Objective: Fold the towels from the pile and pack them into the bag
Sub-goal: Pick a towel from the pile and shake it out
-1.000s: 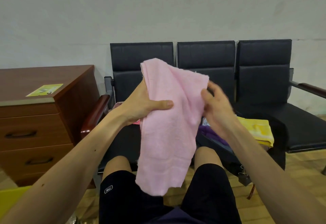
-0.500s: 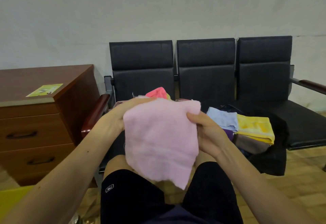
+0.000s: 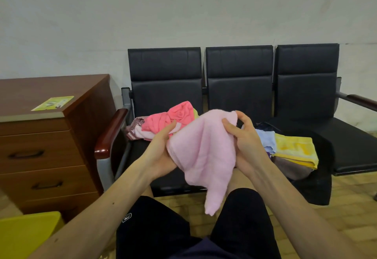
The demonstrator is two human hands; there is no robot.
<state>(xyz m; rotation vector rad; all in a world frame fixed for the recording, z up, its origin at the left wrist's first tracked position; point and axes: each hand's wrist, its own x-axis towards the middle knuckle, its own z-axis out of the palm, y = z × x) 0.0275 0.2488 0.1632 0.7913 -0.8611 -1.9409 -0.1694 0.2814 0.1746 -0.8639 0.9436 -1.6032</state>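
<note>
I hold a pale pink towel (image 3: 206, 152) in front of me above my knees. My left hand (image 3: 161, 148) grips its left side from underneath, and my right hand (image 3: 242, 136) pinches its upper right edge. A loose corner hangs down between my legs. Behind it, on the left seat, lies the pile of unfolded towels (image 3: 163, 122), coral pink on top. To the right a black bag (image 3: 318, 169) leans on the seats, with folded blue (image 3: 266, 140), yellow (image 3: 295, 149) and brownish towels in it.
A row of three black chairs (image 3: 240, 79) stands against the wall. A brown drawer cabinet (image 3: 47, 142) is at the left, with a green leaflet on top. A yellow object (image 3: 24, 236) sits at the bottom left. The floor is wood.
The pink towel has come down from chest height and been doubled over into a smaller bundle. My hands have moved lower and closer together. The towel pile is now in view.
</note>
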